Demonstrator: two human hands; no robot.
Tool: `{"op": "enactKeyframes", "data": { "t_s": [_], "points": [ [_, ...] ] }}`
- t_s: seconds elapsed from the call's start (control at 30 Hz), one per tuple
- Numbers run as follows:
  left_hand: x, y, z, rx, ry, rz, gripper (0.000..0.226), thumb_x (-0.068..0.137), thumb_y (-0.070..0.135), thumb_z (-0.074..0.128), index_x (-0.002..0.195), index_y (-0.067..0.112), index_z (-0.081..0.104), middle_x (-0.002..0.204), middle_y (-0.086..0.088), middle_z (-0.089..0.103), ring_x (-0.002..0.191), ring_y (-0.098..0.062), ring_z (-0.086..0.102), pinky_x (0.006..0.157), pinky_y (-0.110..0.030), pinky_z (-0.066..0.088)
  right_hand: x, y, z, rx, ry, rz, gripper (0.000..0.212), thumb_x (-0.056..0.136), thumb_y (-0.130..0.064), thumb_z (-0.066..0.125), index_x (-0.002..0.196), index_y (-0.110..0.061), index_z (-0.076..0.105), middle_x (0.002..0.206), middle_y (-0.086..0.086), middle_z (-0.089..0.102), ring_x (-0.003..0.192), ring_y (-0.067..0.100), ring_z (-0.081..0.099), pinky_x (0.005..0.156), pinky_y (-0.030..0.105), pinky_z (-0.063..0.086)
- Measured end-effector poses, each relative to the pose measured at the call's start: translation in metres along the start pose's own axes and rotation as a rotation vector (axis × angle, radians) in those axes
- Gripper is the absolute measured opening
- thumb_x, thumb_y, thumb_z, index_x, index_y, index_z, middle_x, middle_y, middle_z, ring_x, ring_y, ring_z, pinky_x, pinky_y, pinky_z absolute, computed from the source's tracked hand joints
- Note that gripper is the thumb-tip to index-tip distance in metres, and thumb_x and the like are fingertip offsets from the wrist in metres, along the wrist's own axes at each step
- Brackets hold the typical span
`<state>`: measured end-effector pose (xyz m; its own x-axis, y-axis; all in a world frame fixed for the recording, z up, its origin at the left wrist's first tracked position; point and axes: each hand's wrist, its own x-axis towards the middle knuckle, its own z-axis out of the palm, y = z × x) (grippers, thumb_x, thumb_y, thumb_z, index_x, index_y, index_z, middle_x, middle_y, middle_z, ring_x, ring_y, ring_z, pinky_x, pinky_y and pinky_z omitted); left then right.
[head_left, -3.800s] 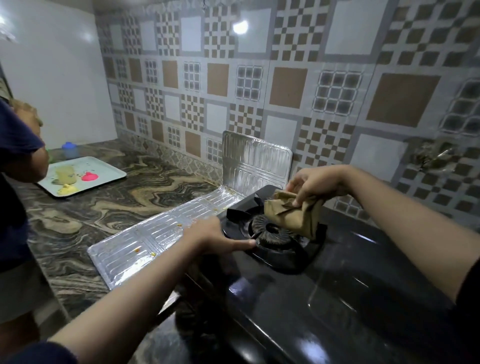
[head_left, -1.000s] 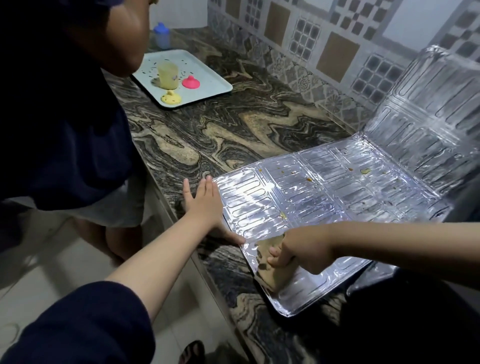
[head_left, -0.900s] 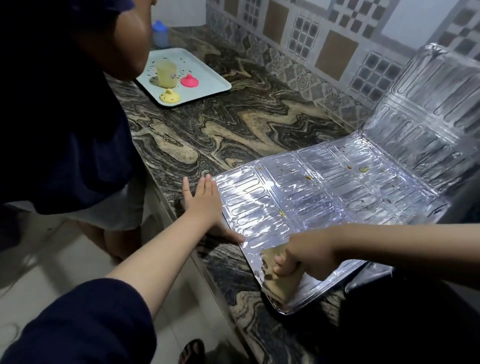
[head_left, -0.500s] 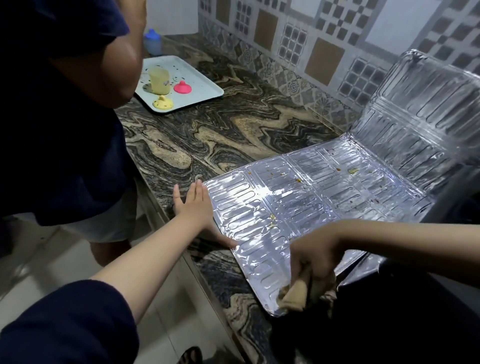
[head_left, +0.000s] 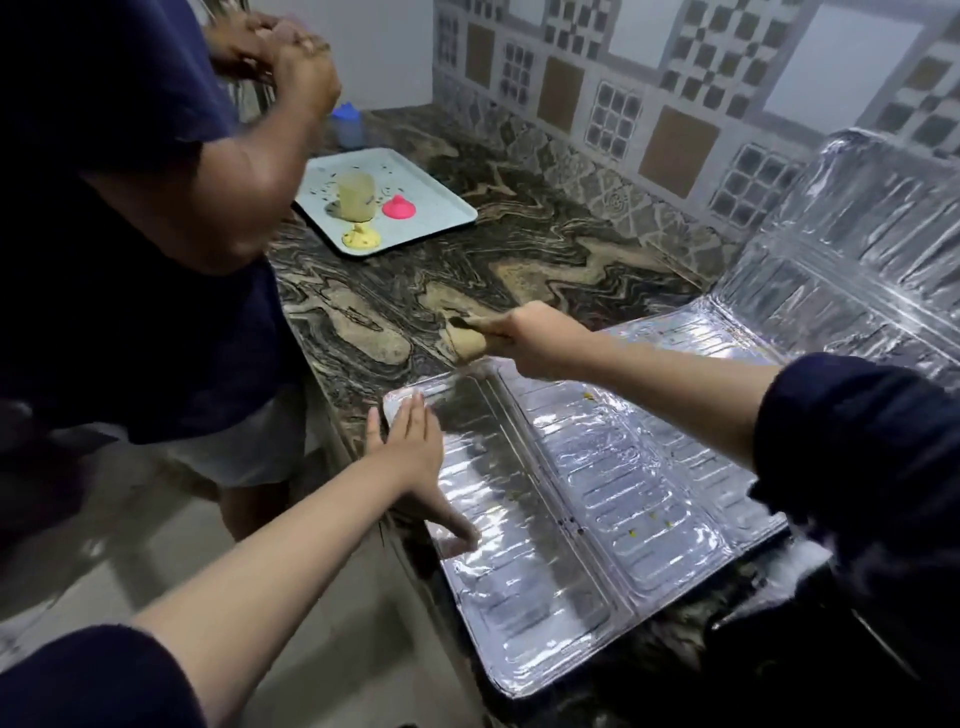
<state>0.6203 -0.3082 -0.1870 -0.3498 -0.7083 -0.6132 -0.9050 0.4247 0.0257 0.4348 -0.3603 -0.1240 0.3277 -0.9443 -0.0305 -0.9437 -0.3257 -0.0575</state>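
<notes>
A shiny foil splash guard (head_left: 597, 499) lies flat on the marbled counter (head_left: 519, 270), its far panel standing up against the tiled wall. My left hand (head_left: 415, 457) presses flat on the guard's left edge, fingers straight and thumb spread. My right hand (head_left: 530, 338) grips a crumpled tan cloth (head_left: 465, 338) and holds it over the counter just beyond the guard's far left corner. Small yellow crumbs dot the foil.
Another person in a dark shirt (head_left: 130, 208) stands close on the left, hands raised. A pale tray (head_left: 415, 197) at the back left holds a yellow cup, a pink lid and a yellow lid. A blue-capped bottle (head_left: 347, 122) stands behind it. The black stove (head_left: 831, 665) sits lower right.
My right hand has carried the cloth from the guard's near edge up past its far left corner. My left hand has shifted from the counter onto the foil edge. The view swung right.
</notes>
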Motion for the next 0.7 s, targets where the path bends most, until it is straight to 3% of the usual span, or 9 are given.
{"op": "enactKeyframes", "data": {
  "t_s": [0.1,0.2,0.53,0.7],
  "points": [
    [0.006,0.0,0.012,-0.014,-0.001,0.012,0.166,0.038,0.09,0.064,0.145,0.002,-0.028,0.15,-0.014,-0.039,0.14,-0.028,-0.034,0.109,-0.057,-0.023,0.012,-0.005,0.038,-0.144,-0.09,-0.045,0.063,0.086,-0.005,0.049,0.145,-0.018,0.032,0.118,0.016,0.062,0.1,0.035,0.062,0.078,0.042,0.054],
    [0.009,-0.004,0.024,-0.044,0.048,0.028,0.167,0.036,0.091,0.064,0.145,0.004,-0.028,0.15,-0.012,-0.04,0.139,-0.026,-0.035,0.107,-0.054,-0.024,0.006,-0.014,0.068,-0.201,-0.25,-0.047,0.069,0.087,-0.015,0.058,0.146,-0.003,0.024,0.141,0.02,0.04,0.122,0.036,0.048,0.095,0.039,0.042],
    [0.007,0.001,0.021,0.043,0.111,0.007,0.168,0.034,0.092,0.062,0.147,0.0,-0.021,0.154,-0.016,-0.03,0.144,-0.029,-0.026,0.114,-0.053,-0.017,-0.051,-0.011,0.058,-0.242,-0.404,-0.221,0.068,0.087,-0.008,0.053,0.148,-0.01,0.024,0.147,0.016,0.035,0.123,0.035,0.046,0.092,0.035,0.039],
    [0.007,0.006,0.017,0.118,0.087,-0.018,0.168,0.035,0.092,0.061,0.146,-0.004,-0.02,0.153,-0.022,-0.028,0.144,-0.033,-0.023,0.113,-0.053,-0.018,-0.08,-0.006,0.057,-0.248,-0.527,-0.243,0.072,0.08,-0.006,0.053,0.147,-0.015,0.028,0.146,0.017,0.035,0.124,0.041,0.045,0.103,0.046,0.039]
  ]
}}
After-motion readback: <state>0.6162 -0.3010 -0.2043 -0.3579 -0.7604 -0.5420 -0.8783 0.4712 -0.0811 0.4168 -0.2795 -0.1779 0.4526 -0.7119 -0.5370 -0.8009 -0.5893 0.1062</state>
